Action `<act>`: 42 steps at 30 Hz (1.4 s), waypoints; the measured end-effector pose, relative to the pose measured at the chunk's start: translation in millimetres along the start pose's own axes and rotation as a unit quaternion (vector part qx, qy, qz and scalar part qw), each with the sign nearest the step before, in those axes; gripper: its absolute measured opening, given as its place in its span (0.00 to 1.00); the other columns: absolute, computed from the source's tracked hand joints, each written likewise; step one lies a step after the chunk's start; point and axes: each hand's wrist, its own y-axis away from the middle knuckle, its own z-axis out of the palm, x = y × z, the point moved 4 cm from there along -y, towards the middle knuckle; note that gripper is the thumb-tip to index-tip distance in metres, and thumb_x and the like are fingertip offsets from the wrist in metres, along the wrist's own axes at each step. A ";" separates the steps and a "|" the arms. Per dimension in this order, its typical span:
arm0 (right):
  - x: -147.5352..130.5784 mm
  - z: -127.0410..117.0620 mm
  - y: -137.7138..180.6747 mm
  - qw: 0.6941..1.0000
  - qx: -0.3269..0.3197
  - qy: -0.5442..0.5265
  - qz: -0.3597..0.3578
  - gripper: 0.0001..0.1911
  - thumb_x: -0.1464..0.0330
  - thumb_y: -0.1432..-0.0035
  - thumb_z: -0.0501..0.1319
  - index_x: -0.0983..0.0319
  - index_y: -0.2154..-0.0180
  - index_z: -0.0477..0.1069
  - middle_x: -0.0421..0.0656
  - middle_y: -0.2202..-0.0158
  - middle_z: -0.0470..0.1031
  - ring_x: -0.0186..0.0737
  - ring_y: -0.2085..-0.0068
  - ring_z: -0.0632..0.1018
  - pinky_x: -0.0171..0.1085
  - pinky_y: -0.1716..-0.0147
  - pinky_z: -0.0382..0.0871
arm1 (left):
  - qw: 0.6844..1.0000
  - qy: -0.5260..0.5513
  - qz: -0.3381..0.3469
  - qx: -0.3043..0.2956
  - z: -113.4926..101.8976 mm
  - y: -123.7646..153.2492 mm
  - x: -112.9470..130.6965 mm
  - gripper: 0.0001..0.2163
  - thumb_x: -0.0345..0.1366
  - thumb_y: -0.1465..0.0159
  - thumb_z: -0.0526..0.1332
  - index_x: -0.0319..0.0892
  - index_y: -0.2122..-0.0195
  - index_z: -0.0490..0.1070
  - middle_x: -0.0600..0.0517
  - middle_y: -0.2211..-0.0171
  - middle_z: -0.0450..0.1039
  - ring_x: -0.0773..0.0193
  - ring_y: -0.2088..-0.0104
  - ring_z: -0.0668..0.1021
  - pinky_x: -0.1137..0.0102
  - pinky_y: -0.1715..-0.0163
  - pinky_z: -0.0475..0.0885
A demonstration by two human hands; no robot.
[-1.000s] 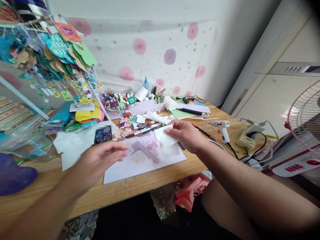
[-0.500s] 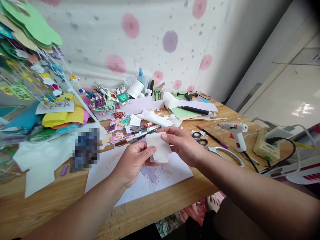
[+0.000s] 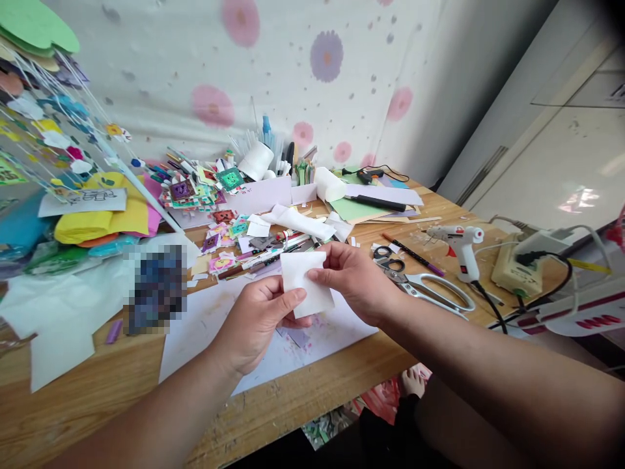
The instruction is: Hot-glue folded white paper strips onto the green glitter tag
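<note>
Between my two hands is a small white piece of paper [image 3: 308, 294], roughly rectangular, held up above the desk. My left hand [image 3: 266, 309] pinches its left edge, thumb in front and fingers behind. On the upper right side, my right hand [image 3: 349, 277] grips the same paper with its thumb across the front. Below them lies a large white sheet [image 3: 205, 339] marked with faint pink and yellow specks. A small lilac paper scrap rests on that sheet, partly hidden by my left hand.
Right of my hands lie scissors [image 3: 437, 290], a dark-handled pair [image 3: 390, 259] and a marker [image 3: 415, 254]. A white glue gun [image 3: 463, 251] stands near a power strip [image 3: 517, 267]. Pens and colourful paper cutouts [image 3: 227, 241] crowd the back; a paper mobile [image 3: 58, 124] hangs at left.
The paper has turned slightly and its face shows more fully, while my right thumb has slid a little lower and left across it. The camera view has shifted slightly.
</note>
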 end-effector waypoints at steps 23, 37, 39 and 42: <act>0.7 -11.7 6.7 0.996 0.040 0.073 -0.035 0.17 0.59 0.48 0.64 0.62 0.78 0.61 0.33 0.80 0.62 0.29 0.77 0.64 0.33 0.76 0.61 | 1.000 -0.011 -0.008 -0.022 7.0 4.4 -2.6 0.11 0.36 0.45 0.69 0.41 0.61 0.76 0.51 0.65 0.76 0.64 0.66 0.77 0.71 0.68 0.76; -2.8 -12.3 11.0 0.998 -0.002 0.065 -0.013 0.15 0.60 0.52 0.68 0.63 0.74 0.68 0.36 0.76 0.68 0.31 0.74 0.68 0.34 0.72 0.64 | 0.998 -0.053 -0.010 -0.014 5.9 3.9 -3.8 0.11 0.40 0.46 0.68 0.39 0.66 0.74 0.51 0.69 0.75 0.66 0.72 0.75 0.71 0.73 0.75; -4.1 -12.5 11.5 0.995 -0.033 0.090 -0.004 0.16 0.59 0.53 0.69 0.64 0.69 0.71 0.38 0.73 0.71 0.32 0.72 0.70 0.34 0.71 0.64 | 0.995 -0.096 0.008 -0.012 5.9 3.7 -2.7 0.10 0.39 0.46 0.68 0.39 0.70 0.72 0.51 0.71 0.74 0.64 0.70 0.76 0.70 0.72 0.76; -4.4 -14.7 10.8 0.990 -0.038 0.137 -0.001 0.15 0.59 0.54 0.70 0.64 0.70 0.73 0.39 0.73 0.72 0.33 0.72 0.70 0.34 0.72 0.63 | 0.986 -0.162 0.023 -0.020 5.6 3.6 -1.2 0.10 0.40 0.46 0.67 0.39 0.74 0.70 0.52 0.74 0.73 0.63 0.72 0.75 0.67 0.71 0.76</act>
